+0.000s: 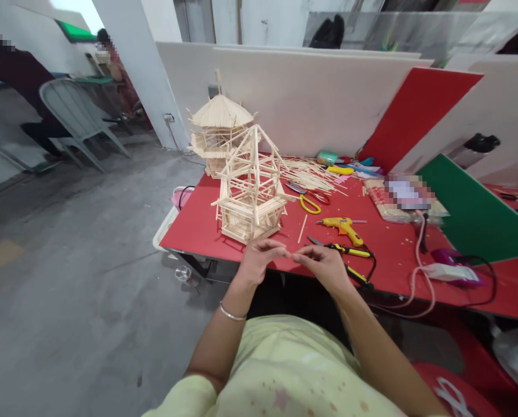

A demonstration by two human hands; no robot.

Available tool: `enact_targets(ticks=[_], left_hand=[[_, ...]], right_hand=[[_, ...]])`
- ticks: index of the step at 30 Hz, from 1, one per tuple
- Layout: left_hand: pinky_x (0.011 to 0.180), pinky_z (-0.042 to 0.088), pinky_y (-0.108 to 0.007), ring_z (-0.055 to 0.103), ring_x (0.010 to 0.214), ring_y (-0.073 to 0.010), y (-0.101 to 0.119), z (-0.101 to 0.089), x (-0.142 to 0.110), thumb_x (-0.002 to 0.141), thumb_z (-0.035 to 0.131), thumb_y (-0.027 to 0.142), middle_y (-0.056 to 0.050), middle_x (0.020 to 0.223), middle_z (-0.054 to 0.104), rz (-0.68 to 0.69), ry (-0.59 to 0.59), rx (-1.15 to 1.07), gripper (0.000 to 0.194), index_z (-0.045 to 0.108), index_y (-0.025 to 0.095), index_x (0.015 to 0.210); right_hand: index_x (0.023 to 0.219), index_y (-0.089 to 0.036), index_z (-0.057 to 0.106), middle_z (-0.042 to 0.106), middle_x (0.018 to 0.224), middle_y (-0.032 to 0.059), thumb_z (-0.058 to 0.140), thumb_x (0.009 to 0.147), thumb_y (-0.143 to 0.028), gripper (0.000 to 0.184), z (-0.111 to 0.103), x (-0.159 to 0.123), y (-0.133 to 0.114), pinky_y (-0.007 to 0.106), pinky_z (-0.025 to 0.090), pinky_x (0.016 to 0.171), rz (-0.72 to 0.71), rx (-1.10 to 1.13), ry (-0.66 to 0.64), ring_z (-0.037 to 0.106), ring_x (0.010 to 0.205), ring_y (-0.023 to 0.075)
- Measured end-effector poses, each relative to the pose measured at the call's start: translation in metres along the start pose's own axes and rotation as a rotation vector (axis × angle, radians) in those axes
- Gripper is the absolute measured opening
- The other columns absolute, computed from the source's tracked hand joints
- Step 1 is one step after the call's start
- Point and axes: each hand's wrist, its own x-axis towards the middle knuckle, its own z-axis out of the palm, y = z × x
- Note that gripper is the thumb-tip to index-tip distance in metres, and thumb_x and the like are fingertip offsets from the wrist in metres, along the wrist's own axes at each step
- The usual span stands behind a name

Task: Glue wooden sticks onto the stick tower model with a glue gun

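Observation:
My left hand (pixel 261 258) and my right hand (pixel 324 266) meet at the table's front edge, thumbs and forefingers pinched with the tips almost touching. Whatever lies between them is too small to make out. Just beyond my left hand stands an open-framed pavilion model (pixel 254 211) built of thin wooden sticks. A second stick model (pixel 222 113), with a covered conical roof, stands behind it. One loose stick (pixel 303 229) lies past my fingertips. Near my right hand are pliers (pixel 350 251) with black and yellow handles and a yellow glue gun (pixel 343 225).
A pile of wooden sticks (pixel 311 174) lies at the back of the red table (pixel 189 223). Yellow-handled scissors (pixel 310 204) are in front of it. Rightward are a phone (pixel 407 192) on packets, a pink cable and a green board (pixel 471 214). Two people sit at far left.

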Motion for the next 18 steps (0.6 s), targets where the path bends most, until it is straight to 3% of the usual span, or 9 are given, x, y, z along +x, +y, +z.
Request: enact_targets(ticks=[3,5,7,9,12,15,18], left_hand=[[0.07,0.055,-0.03,0.067,0.065,-0.0162,-0.002,-0.002,-0.012,0.063,0.093,0.034,-0.004,0.069,0.075,0.023,0.035,0.186,0.024,0.078,0.017,0.07],[0.068,0.053,-0.028,0.067,0.065,-0.0155,0.0,0.0,-0.019,0.068,0.091,0.035,-0.005,0.068,0.074,0.041,0.019,0.32,0.023,0.078,0.017,0.069],[0.066,0.052,-0.028,0.066,0.064,-0.0157,0.004,0.003,-0.025,0.076,0.085,0.04,-0.006,0.069,0.074,0.036,-0.064,0.382,0.025,0.077,0.017,0.071],[0.063,0.053,-0.03,0.067,0.062,-0.017,0.011,0.006,-0.029,0.084,0.078,0.046,-0.006,0.07,0.074,0.063,-0.12,0.334,0.029,0.077,0.018,0.077],[0.072,0.057,-0.035,0.073,0.079,-0.0221,0.022,0.003,-0.029,0.089,0.072,0.049,-0.006,0.082,0.077,0.265,0.014,0.239,0.026,0.076,0.023,0.088],[0.094,0.056,-0.041,0.072,0.101,-0.0248,0.03,-0.008,-0.026,0.087,0.076,0.04,-0.007,0.096,0.078,0.442,0.112,0.388,0.016,0.076,0.024,0.084],[0.09,0.054,-0.037,0.07,0.09,-0.0213,0.031,-0.025,-0.024,0.085,0.078,0.034,-0.005,0.089,0.075,0.471,0.129,0.569,0.015,0.074,0.022,0.079]], right_hand=[[0.078,-0.021,0.077,0.075,0.072,0.0017,0.078,0.081,-0.049,0.028,-0.002,0.003,-0.006,0.028,0.048,0.06,-0.086,-0.02,0.14,0.062,0.061,0.016],[0.084,-0.023,0.074,0.078,0.087,0.0034,0.072,0.088,-0.044,0.022,0.001,0.006,-0.015,0.03,0.053,0.072,-0.227,-0.002,0.187,0.069,0.076,0.0186],[0.092,-0.025,0.073,0.078,0.099,0.0041,0.064,0.095,-0.04,0.017,0.007,0.01,-0.025,0.031,0.054,0.08,-0.348,0.003,0.119,0.071,0.087,0.0191],[0.094,-0.025,0.073,0.078,0.094,0.0029,0.058,0.099,-0.038,0.02,0.014,0.013,-0.03,0.029,0.054,0.077,-0.38,-0.02,-0.002,0.071,0.083,0.0175],[0.092,-0.024,0.074,0.074,0.08,0.0012,0.053,0.101,-0.039,0.027,0.025,0.008,-0.029,0.026,0.053,0.067,-0.342,-0.025,-0.188,0.068,0.071,0.0153],[0.096,-0.025,0.078,0.078,0.087,0.0017,0.06,0.099,-0.038,0.023,0.032,-0.007,-0.031,0.027,0.054,0.069,-0.363,-0.013,-0.373,0.07,0.072,0.0156],[0.086,-0.028,0.08,0.076,0.078,0.0011,0.078,0.087,-0.038,0.011,0.03,-0.014,-0.042,0.029,0.051,0.069,-0.394,-0.114,-0.232,0.067,0.071,0.017]])
